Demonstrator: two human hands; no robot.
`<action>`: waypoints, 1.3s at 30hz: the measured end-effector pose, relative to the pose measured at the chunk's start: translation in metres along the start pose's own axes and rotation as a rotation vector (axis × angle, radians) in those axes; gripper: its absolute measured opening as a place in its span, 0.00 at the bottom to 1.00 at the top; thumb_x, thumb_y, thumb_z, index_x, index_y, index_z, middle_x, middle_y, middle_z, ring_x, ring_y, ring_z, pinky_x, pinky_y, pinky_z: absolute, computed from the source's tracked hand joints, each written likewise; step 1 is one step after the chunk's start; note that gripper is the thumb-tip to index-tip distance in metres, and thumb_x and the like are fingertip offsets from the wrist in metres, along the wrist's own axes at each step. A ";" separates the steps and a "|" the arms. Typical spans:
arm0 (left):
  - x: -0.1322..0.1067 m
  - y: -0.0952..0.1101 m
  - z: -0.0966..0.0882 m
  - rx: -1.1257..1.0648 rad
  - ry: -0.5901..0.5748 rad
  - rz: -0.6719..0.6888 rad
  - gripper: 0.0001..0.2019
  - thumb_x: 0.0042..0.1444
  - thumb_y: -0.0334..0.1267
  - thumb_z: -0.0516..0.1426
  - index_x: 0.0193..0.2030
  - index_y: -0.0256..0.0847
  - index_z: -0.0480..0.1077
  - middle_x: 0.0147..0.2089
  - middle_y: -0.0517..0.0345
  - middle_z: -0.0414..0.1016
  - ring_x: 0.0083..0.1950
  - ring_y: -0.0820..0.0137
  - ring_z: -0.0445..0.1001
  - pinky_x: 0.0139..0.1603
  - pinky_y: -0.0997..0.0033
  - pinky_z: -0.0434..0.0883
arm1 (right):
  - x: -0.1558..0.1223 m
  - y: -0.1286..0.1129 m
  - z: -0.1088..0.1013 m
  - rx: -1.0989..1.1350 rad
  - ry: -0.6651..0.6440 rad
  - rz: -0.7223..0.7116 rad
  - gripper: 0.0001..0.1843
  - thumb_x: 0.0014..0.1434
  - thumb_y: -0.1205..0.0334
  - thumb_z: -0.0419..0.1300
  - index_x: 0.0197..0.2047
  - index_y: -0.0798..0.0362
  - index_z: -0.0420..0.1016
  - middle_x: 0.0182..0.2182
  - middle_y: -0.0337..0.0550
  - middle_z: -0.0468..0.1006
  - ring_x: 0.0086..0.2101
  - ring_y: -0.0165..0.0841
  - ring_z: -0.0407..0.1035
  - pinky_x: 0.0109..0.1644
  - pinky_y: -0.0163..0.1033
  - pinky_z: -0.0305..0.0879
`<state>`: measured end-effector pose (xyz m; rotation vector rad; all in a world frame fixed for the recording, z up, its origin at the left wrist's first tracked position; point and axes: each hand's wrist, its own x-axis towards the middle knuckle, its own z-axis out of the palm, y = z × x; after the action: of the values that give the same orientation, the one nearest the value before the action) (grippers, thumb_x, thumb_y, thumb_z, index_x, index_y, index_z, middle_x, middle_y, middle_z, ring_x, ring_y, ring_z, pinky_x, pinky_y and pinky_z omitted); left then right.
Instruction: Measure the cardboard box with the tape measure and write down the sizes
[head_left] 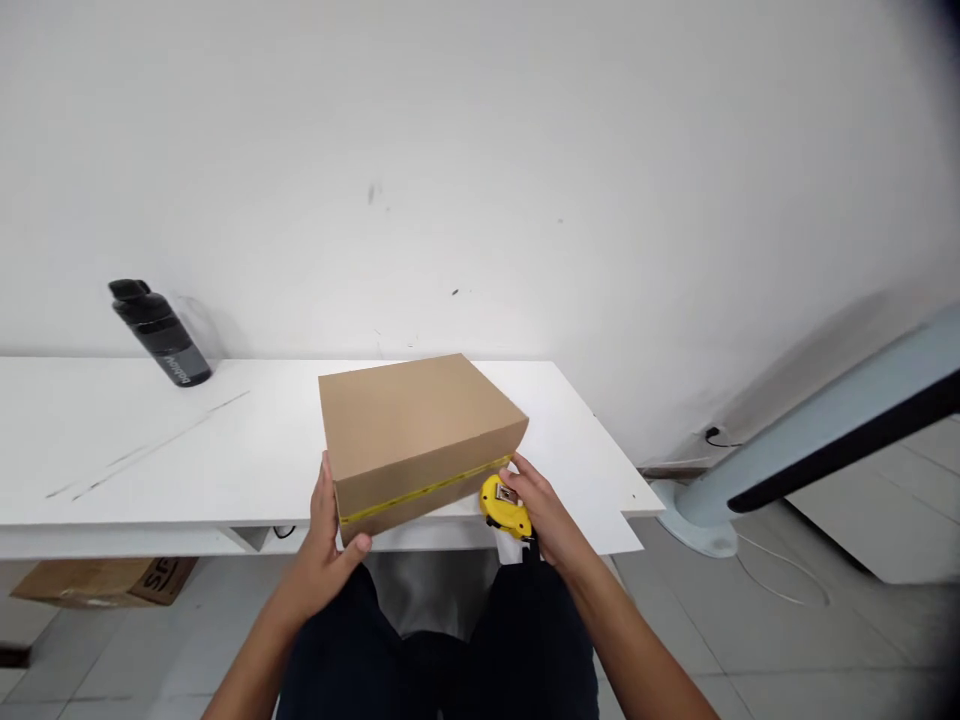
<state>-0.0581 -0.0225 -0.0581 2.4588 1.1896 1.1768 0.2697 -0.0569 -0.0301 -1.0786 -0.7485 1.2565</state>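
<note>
Box (424, 420): brown cardboard, tilted, at the table's (225, 460) near edge, between both hands.
Blade (427, 489): yellow, drawn out along the box's front face.
Tape measure (504, 508): yellow case, at the box's right front corner.
Left hand (330, 550): gripping the box's left end, thumb at the lower front corner.
Right hand (546, 512): closed on the tape measure.
Paper (592, 520): white, right of the box, overhanging the table.
Bottle (161, 332): black, well left of the box.
Carton (105, 582): below the table, left of the box.

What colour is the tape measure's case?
The tape measure's case is yellow with black parts, seen in the head view.
</note>
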 end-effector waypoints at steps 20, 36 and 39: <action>0.179 0.143 -0.094 0.644 -0.148 0.043 0.42 0.65 0.67 0.29 0.53 0.41 0.72 0.53 0.46 0.80 0.53 0.51 0.78 0.45 0.54 0.71 | 0.024 0.007 0.046 -0.007 -0.344 0.485 0.14 0.56 0.53 0.67 0.34 0.57 0.78 0.29 0.42 0.81 0.26 0.28 0.74 0.28 0.30 0.70; 0.145 0.172 -0.062 0.443 0.319 0.973 0.11 0.63 0.44 0.61 0.46 0.39 0.74 0.36 0.60 0.83 0.37 0.68 0.80 0.46 0.60 0.73 | -0.029 -0.091 0.051 -0.046 -0.141 -0.448 0.32 0.53 0.32 0.66 0.51 0.48 0.78 0.41 0.45 0.80 0.38 0.36 0.75 0.40 0.38 0.75; 0.135 0.176 -0.064 0.310 0.292 1.063 0.05 0.64 0.37 0.60 0.41 0.39 0.75 0.32 0.64 0.81 0.36 0.72 0.79 0.46 0.63 0.75 | -0.046 -0.083 0.058 -0.051 -0.207 -0.472 0.32 0.54 0.33 0.67 0.52 0.47 0.76 0.41 0.45 0.80 0.38 0.36 0.75 0.39 0.39 0.75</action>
<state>0.0507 -0.0537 0.1437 3.3566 -0.0383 1.6926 0.2379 -0.0864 0.0728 -0.7561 -1.1236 0.9514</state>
